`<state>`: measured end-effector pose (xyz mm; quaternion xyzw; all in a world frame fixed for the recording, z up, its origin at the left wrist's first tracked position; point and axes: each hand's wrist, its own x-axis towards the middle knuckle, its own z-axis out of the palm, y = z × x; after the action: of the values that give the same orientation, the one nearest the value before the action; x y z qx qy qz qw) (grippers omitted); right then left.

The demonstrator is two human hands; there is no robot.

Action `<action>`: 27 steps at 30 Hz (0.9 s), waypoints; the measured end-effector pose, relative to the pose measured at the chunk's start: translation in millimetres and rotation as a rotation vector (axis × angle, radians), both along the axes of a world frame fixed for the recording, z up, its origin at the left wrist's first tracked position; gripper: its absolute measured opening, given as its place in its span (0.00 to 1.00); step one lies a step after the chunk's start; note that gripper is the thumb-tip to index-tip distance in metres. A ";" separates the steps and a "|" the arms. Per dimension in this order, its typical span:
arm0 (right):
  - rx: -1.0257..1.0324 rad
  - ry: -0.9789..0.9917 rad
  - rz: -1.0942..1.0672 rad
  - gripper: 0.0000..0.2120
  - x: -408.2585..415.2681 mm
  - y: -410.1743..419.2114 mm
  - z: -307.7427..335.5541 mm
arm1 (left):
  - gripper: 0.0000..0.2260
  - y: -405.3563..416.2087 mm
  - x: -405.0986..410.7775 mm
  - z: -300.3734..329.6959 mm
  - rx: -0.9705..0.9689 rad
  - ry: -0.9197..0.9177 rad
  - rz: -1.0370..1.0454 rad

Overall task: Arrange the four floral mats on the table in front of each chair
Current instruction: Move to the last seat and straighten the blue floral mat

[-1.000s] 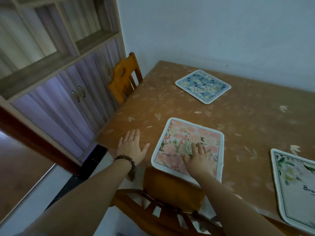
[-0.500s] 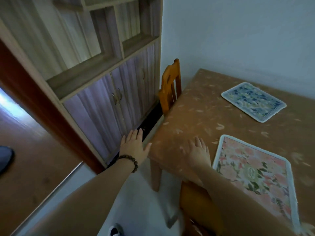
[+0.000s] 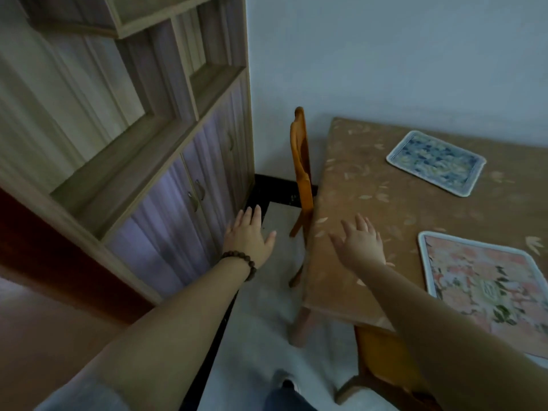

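A pink floral mat (image 3: 486,280) lies flat near the table's front edge at the right, above a wooden chair (image 3: 382,360). A blue floral mat (image 3: 436,163) lies farther back on the brown table (image 3: 370,203). My right hand (image 3: 360,244) hovers over the table's left part with spread fingers, left of the pink mat and apart from it, holding nothing. My left hand (image 3: 247,235), with a bead bracelet at the wrist, is open in the air off the table's left side, between the cabinet and a second chair (image 3: 301,170). Other mats are out of view.
A tall wooden cabinet (image 3: 166,173) with doors and open shelves stands at the left, close to my left hand. The second chair is tucked against the table's left edge. Pale floor (image 3: 258,336) shows between cabinet and table. A wall is behind the table.
My right hand has come off the pink mat and moved left over bare table. The view has swung left; the green mat at the right has left the frame.
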<state>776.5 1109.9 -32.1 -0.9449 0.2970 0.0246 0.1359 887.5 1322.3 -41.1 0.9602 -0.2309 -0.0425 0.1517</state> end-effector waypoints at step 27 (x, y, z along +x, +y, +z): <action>0.109 -0.021 -0.598 0.28 186.7 -197.1 -20.0 | 0.33 -330.6 294.0 1.9 0.140 -0.103 -0.624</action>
<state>963.2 912.8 -52.1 -0.8071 0.5587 -0.0102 0.1907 1181.5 991.7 -39.2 0.8521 -0.5179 -0.0539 0.0532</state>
